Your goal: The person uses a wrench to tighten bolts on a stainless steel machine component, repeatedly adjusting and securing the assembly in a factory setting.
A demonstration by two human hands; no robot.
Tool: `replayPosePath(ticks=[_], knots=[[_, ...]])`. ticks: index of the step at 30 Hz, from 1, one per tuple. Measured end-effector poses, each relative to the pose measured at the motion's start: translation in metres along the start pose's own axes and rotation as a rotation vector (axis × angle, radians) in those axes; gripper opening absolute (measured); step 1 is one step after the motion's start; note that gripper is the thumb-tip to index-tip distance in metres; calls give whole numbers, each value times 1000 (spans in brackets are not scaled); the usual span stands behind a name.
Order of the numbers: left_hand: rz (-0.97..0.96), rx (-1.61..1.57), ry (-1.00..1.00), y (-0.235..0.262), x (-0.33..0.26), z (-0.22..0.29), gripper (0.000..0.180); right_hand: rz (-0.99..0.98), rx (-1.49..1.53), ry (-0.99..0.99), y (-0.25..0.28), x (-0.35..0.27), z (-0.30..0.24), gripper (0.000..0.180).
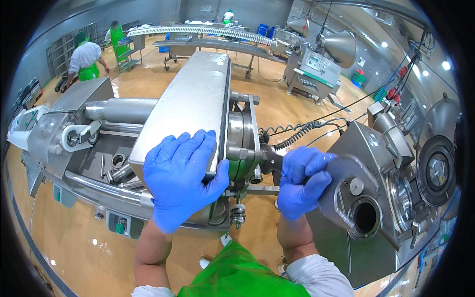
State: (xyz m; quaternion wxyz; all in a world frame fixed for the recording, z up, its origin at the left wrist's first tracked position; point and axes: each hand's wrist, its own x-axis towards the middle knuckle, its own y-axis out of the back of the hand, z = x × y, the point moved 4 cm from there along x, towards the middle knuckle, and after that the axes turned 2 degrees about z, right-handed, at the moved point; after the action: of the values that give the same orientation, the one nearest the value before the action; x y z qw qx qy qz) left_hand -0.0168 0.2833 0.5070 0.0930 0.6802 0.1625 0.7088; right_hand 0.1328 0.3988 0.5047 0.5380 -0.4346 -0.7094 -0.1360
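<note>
Floor: tan and shiny, the floor (84, 218) spread around the long steel cover (190, 99).
Slatted conveyor: the slatted conveyor (198, 30) crossed the room well beyond the cover.
Hopper machine: the hopper machine (316, 64), topped by a steel cone, stood beyond the cover and to its right.
Steel housing: the boxy steel housing (366, 252) sat right of the cover, apart from it.
Cover: smooth and elongated, it lay beneath the left palm, its dark edge along the right side.
Co-worker: a person (88, 62) in a green apron bent forward, far left of the cover.
Left hand: the blue-gloved left hand (183, 178) lay flat on the cover's near end, thumb spread from the fingers, grasping nothing.
Right hand: the blue-gloved right hand (303, 180) was right of the cover, fingers curled inward near the housing; whether they held anything, I cannot tell.
Coiled cable: the coiled cable (292, 141) stretched right of the cover.
Knob: the round knob (356, 186) was farther right of the cover.
</note>
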Motion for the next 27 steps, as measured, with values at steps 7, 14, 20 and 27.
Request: replayPosePath(ticks=[7, 14, 20, 27], knots=[[6, 52, 4, 2, -5, -1, 32, 139, -220, -326, -16, 42, 27, 30], [28, -83, 10, 3, -6, 2, 30, 108, -177, -459, -15, 64, 47, 19], [33, -145, 3, 6, -5, -1, 31, 134, 53, -513, -9, 66, 26, 20], [87, -67, -36, -3, -11, -6, 32, 437, -75, -289, 96, 81, 9, 12]])
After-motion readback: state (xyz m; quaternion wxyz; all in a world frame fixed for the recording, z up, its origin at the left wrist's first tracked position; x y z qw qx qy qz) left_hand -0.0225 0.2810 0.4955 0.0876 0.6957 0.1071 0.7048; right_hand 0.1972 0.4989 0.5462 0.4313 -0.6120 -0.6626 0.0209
